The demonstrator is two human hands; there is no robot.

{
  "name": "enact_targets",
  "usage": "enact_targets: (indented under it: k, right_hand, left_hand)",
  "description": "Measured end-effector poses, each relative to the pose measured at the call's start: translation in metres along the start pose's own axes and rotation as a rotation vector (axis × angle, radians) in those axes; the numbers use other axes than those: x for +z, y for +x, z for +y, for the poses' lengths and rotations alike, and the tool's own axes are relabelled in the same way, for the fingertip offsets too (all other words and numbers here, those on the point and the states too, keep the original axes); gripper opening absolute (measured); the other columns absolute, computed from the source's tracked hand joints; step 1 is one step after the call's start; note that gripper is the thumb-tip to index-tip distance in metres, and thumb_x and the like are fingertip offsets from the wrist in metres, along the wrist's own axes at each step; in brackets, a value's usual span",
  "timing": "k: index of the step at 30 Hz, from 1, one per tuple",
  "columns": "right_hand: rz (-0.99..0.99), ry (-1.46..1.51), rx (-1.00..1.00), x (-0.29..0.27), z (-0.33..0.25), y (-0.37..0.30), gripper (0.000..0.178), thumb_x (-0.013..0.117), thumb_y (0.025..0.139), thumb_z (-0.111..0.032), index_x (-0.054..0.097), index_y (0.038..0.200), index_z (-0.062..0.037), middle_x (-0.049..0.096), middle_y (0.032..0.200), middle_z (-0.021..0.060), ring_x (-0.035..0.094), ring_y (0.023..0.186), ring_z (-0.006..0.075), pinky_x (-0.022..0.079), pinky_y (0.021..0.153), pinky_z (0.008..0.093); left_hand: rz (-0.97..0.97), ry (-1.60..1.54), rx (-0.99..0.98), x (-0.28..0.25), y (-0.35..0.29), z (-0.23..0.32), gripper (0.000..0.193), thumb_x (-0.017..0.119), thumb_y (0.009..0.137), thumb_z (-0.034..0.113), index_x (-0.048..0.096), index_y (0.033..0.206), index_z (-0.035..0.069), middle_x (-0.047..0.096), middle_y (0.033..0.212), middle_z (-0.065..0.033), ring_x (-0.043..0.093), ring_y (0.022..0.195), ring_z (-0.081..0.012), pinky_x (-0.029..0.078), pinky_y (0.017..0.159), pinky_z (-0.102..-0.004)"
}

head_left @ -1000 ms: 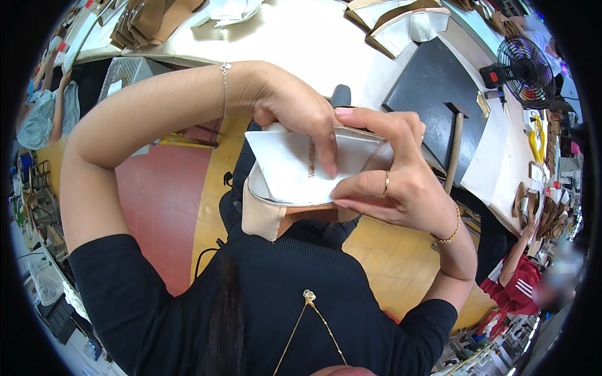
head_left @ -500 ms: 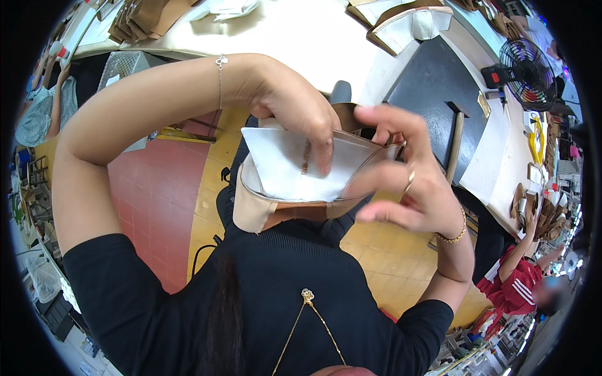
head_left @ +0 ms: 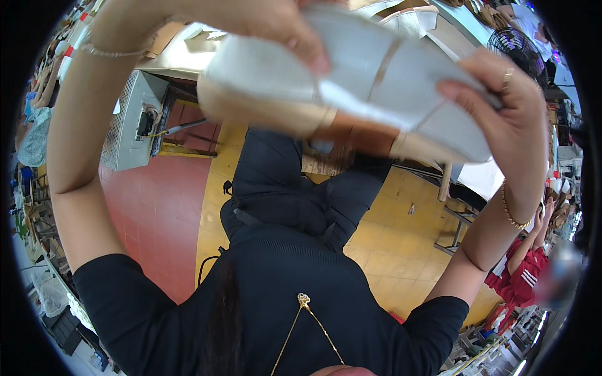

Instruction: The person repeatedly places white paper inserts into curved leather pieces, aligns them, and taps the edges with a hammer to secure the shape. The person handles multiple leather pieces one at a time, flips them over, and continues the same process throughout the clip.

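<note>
A shoe upper (head_left: 360,72) is held up high across the view, blurred by motion. Its pale grey lining faces me, crossed by thin brown seams, and its lower band shows beige and brown outer pieces. My left hand (head_left: 276,31) grips its upper edge toward the left, the thumb pressed on the lining; the other fingers are out of sight. On the right end, my right hand (head_left: 505,103) is closed on it, thumb on the lining and a ring on one finger.
Behind the upper lies the worktable with more beige and brown pieces (head_left: 411,20) on it. A black fan (head_left: 514,47) stands at the far right. A grey perforated metal box (head_left: 128,128) is at left. At right, a person in a red shirt (head_left: 527,276) works.
Both hands have lifted the upper toward me and spread apart. The right hand, loose and blurred before, now grips the right end. The left fingers have left the inside of the lining.
</note>
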State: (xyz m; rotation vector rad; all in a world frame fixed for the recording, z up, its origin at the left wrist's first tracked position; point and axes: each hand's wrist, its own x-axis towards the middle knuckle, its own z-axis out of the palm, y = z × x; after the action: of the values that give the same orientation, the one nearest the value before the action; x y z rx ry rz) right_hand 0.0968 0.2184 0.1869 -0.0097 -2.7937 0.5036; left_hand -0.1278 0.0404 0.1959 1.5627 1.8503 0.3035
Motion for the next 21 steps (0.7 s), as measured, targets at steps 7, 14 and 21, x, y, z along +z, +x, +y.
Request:
enact_targets:
  k: [7,14,21]
  right_hand:
    - [0.435,-0.56,-0.134,0.093,0.033,-0.024,0.022,0.07,0.076,-0.007,0.066,0.097,-0.0136,0.061,0.091,0.0047,0.065,0.077,0.0186,0.053,0.059,0.0323]
    - [0.327,-0.23,0.05,0.241,0.044,-0.101,0.056,0.062,0.073,0.002,0.061,0.126,-0.0146,0.047,0.079,0.0047,0.054,0.066,0.0198,0.047,0.056,0.033]
    - [0.264,-0.307,0.23,0.271,0.04,-0.118,0.081,0.061,0.074,0.006,0.046,0.15,-0.0183,0.042,0.076,0.0037,0.048,0.058,0.0169,0.045,0.051,0.0306]
  left_hand:
    - [1.004,0.877,0.261,0.101,0.034,-0.056,0.039,0.067,0.077,0.009,0.066,0.116,0.011,0.065,0.095,-0.0092,0.065,0.076,-0.025,0.053,0.062,-0.0364]
    - [0.807,0.646,0.149,0.264,0.051,-0.113,0.063,0.056,0.08,0.01,0.049,0.143,0.004,0.055,0.083,-0.0045,0.054,0.07,-0.0174,0.046,0.057,-0.0298]
    - [0.827,0.572,0.116,0.283,0.06,-0.118,0.075,0.059,0.077,0.006,0.04,0.15,0.003,0.053,0.081,-0.0054,0.053,0.066,-0.017,0.046,0.054,-0.0288]
